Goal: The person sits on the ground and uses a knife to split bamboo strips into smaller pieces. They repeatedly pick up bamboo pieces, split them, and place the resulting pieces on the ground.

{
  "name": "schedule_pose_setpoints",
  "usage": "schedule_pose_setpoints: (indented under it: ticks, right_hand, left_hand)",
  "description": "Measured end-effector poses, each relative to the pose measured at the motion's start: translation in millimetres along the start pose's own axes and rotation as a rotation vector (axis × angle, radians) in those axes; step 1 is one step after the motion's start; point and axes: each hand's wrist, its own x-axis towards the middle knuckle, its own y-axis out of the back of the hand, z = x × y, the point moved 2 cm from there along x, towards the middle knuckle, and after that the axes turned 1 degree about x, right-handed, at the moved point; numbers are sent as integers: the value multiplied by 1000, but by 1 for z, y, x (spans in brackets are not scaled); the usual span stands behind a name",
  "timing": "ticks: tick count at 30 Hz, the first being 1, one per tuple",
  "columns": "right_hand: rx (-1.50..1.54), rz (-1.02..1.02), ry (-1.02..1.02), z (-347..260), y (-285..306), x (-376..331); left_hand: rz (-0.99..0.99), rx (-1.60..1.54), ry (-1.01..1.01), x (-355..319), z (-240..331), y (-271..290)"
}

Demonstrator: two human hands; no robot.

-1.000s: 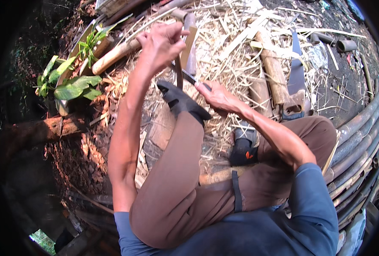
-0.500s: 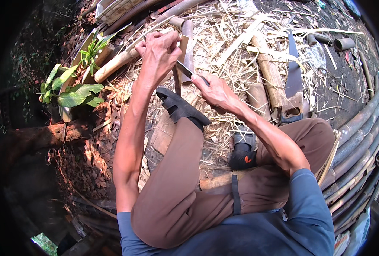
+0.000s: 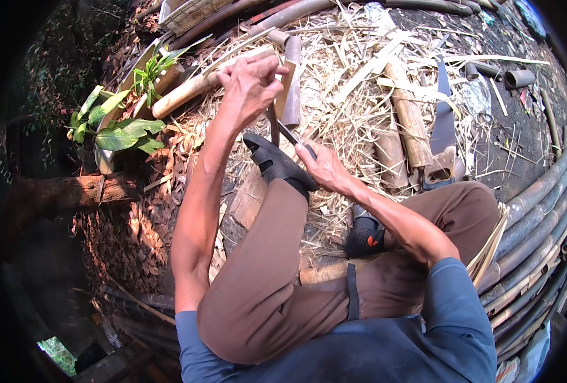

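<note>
My left hand (image 3: 248, 86) is raised in front of me and grips the top of a thin bamboo strip (image 3: 272, 124) that stands upright next to a wider bamboo piece (image 3: 291, 89). My right hand (image 3: 325, 167) is closed around the handle of a dark knife (image 3: 291, 135), whose blade lies against the strip just below my left hand. My left knee is drawn up in brown trousers, and its black shoe (image 3: 277, 163) rests right under the knife.
Bamboo shavings and split strips (image 3: 360, 70) cover the ground ahead. Cut bamboo sections (image 3: 410, 121) and a hand saw (image 3: 441, 131) lie to the right, long bamboo poles (image 3: 538, 210) farther right. A leafy green plant (image 3: 114, 124) stands at the left.
The view has drifted a little. My left hand stays on the strip's top while my right hand with the knife has shifted slightly along it.
</note>
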Motion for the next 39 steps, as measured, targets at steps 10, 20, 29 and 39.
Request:
schedule_pose_setpoints:
  ticks: [10, 20, 29, 39]
  right_hand:
    - [-41, -69, 20, -31, 31, 23]
    - [147, -99, -76, 34, -8, 3]
    - [134, 59, 58, 21, -37, -37]
    - [110, 83, 155, 24, -104, -78]
  left_hand:
    - [44, 61, -52, 2, -1, 4]
    - [103, 32, -16, 2, 16, -13]
    - [259, -247, 127, -48, 37, 1]
    - [138, 178, 619, -154, 56, 48]
